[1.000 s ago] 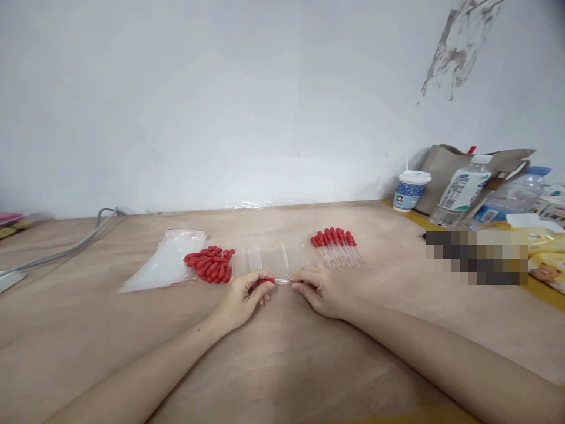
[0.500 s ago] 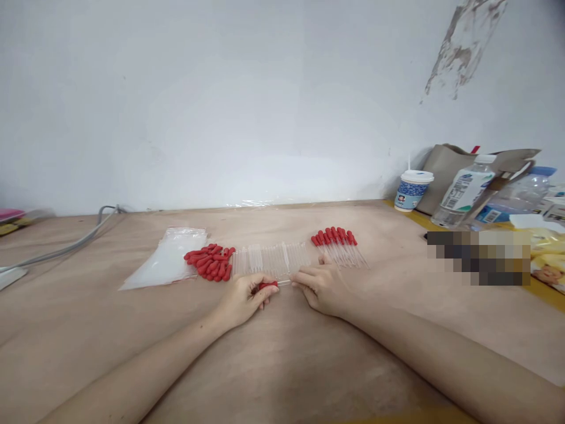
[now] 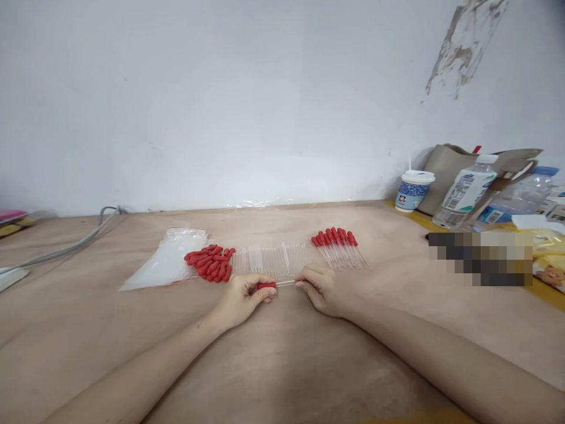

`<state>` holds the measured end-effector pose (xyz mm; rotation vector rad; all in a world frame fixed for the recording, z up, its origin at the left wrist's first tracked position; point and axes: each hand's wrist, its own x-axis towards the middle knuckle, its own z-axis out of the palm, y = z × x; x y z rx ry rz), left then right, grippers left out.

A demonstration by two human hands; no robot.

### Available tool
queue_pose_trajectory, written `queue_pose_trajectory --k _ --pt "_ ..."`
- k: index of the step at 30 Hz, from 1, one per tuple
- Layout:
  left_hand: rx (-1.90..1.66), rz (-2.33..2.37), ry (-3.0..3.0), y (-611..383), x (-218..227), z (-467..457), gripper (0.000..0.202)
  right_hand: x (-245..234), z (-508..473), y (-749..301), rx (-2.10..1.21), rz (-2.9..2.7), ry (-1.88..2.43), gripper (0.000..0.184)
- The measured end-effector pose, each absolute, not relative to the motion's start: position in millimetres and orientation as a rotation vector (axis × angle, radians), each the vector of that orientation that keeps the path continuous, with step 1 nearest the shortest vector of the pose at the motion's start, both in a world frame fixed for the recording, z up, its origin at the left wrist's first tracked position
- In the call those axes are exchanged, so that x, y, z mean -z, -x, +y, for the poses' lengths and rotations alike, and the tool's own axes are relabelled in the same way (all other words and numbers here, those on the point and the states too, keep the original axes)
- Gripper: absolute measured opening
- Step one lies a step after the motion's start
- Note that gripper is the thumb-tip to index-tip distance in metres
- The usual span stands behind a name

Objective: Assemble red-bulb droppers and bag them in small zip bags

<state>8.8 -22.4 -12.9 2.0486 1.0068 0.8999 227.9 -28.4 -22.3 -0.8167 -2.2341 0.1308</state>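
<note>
- While the left hand (image 3: 247, 300) pinches a red bulb (image 3: 266, 285) between thumb and fingers, the right hand (image 3: 324, 291) pinches a clear tube (image 3: 285, 283) that reaches across to the bulb.
- Just beyond the hands lies a row of clear tubes (image 3: 269, 260), with a pile of red bulbs (image 3: 209, 263) at its left end.
- Right of the row lie red-topped droppers (image 3: 338, 244).
- Farther off, a lidded cup (image 3: 412, 191) stands near the wall (image 3: 265, 106).

pouch (image 3: 154, 268) left of bulbs (image 3: 210, 265) | tubes (image 3: 256, 259) right of bulbs | droppers (image 3: 335, 237) right of tubes
</note>
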Motion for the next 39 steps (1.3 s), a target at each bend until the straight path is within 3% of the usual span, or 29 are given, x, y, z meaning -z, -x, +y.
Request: queue_pose_trajectory --k 21,28,32,39 --pt "-0.878 1.004 -2.096 -9.7 13.6 -23.9 0.022 13.7 -37.4 -209.5 -0.238 -2.248 1.028 0.021" --pt "-1.023 1.141 -2.191 -4.3 15.2 -19.1 0.029 13.3 -29.3 -218.7 0.137 -2.386 1.004 0.02" --pt "-1.063 1.237 -2.191 0.4 16.4 -15.8 0.036 14.0 -11.0 -239.3 0.067 -2.107 1.223 0.021" --pt "-0.888 1.193 -2.326 -1.3 11.5 -17.2 0.024 7.3 15.0 -278.1 -0.077 -1.484 1.86 0.03"
